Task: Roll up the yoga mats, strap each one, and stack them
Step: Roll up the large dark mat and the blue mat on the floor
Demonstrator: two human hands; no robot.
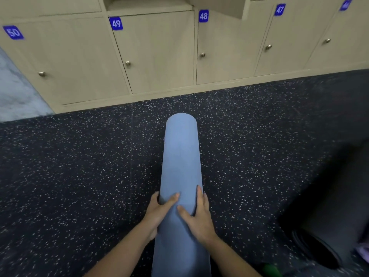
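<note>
Head view: your left hand and right hand both grip the rolled blue mat near its close end, thumbs on top and fingers round its sides. It points at the lockers, over the floor. A rolled black mat lies to the right.

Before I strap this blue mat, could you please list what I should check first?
1. The blue mat is rolled into a cylinder: ok.
2. The left hand grips the roll: ok.
3. The right hand grips the roll: ok.
4. A strap around the roll: not ok, none shows.
5. A strap within reach: cannot tell, none in view.
6. The dark mat lies rolled on the floor at the right, for stacking: ok.
</note>
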